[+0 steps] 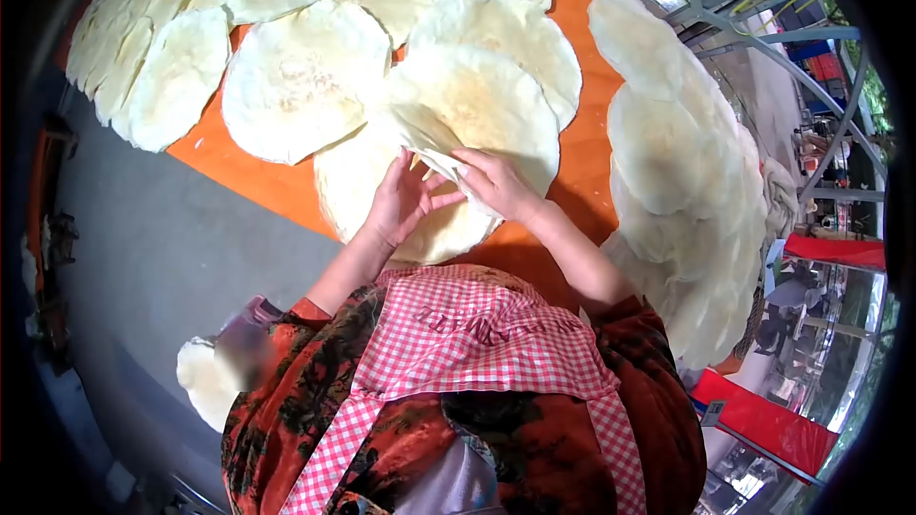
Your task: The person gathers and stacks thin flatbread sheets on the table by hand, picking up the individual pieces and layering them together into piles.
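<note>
Both my hands are close together over the near edge of an orange table. Between them is a folded piece of thin pale flatbread. My left hand has its fingers bent around the folded piece's left side, with thumb and fingertips at its edge. My right hand pinches the piece from the right, fingers on top. Beneath and beyond the hands lie large round flatbreads, one just behind the fold and another under my left hand.
More round flatbreads overlap across the table to the back left. A long overlapping pile of flatbreads lies on the right. At the lower left is another pale piece. Metal frames and red panels stand at the far right.
</note>
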Demonstrator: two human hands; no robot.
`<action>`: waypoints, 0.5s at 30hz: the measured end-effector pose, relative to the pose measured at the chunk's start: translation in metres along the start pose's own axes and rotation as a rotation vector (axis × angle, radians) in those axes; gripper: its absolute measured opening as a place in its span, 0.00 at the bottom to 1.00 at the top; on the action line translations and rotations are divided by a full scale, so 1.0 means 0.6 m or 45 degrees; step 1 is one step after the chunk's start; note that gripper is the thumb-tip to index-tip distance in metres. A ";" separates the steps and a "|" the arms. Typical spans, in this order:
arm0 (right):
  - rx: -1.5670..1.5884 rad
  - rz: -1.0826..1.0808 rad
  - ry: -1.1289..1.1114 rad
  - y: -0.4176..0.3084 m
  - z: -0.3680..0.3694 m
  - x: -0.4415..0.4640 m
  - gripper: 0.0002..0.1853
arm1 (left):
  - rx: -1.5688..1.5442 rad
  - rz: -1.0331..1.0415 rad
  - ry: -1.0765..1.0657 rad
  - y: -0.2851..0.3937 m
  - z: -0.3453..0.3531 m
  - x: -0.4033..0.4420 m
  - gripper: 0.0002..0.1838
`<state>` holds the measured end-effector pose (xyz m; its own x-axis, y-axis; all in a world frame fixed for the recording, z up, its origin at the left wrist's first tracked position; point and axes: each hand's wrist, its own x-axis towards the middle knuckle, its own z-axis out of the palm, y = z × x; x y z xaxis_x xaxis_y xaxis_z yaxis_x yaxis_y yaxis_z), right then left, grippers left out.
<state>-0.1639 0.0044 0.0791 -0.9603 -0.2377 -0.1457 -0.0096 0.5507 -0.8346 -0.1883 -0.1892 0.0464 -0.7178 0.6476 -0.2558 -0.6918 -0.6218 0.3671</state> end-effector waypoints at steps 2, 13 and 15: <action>-0.112 -0.058 0.091 -0.006 -0.001 -0.001 0.15 | 0.041 -0.022 0.015 -0.004 -0.003 0.004 0.29; -0.310 -0.081 0.368 0.031 0.004 -0.004 0.06 | 0.275 0.022 0.217 -0.021 0.006 -0.007 0.27; -0.276 -0.070 0.369 0.033 0.001 -0.004 0.07 | 0.295 0.032 0.277 -0.026 0.003 -0.006 0.25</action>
<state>-0.1613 0.0152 0.0626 -0.9956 -0.0522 0.0783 -0.0922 0.7078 -0.7004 -0.1745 -0.1811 0.0432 -0.7518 0.5082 -0.4201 -0.6551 -0.5037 0.5631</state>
